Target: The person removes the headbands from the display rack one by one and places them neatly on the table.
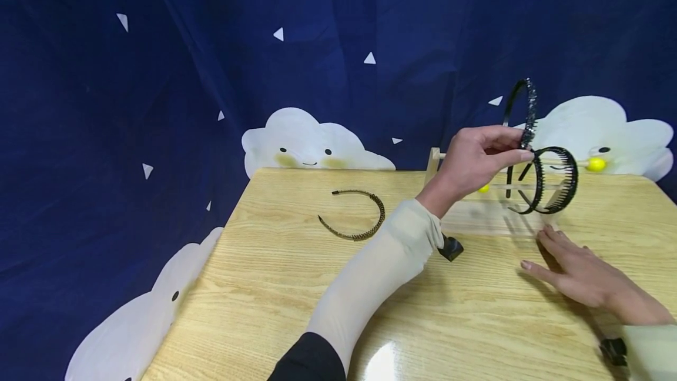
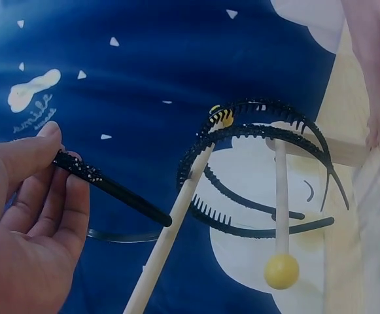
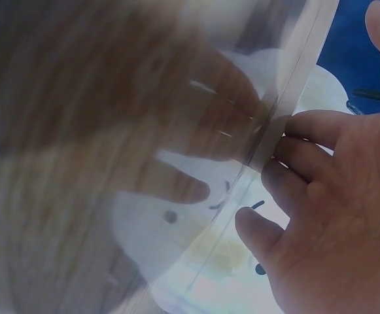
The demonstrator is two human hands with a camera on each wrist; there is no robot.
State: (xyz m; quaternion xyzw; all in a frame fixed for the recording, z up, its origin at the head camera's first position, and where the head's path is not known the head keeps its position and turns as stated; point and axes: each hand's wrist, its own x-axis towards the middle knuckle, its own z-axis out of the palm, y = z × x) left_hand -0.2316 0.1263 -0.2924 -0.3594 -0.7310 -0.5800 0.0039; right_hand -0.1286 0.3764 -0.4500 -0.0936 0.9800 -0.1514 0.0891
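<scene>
My left hand (image 1: 478,154) pinches a black glittery headband (image 1: 530,107) between thumb and fingers, beside a wooden rack (image 1: 471,219). In the left wrist view, the headband's dark end (image 2: 137,201) meets a pale wooden rod (image 2: 170,252) of the rack. Black toothed headbands (image 1: 570,187) hang on that rod, apart from the held one. Low in front of the rack, my right hand (image 1: 587,275) is spread with fingers straight, fingertips at the base's front edge. The right wrist view shows those fingers (image 3: 307,154) against a board edge; its left side is blurred.
A brownish, beaded headband (image 1: 379,213) lies on the wooden table (image 1: 285,275), left of the rack. Yellow balls (image 1: 596,164) cap the rack's rods. Behind the table hangs a dark blue cloth (image 1: 317,75) with white clouds and triangles.
</scene>
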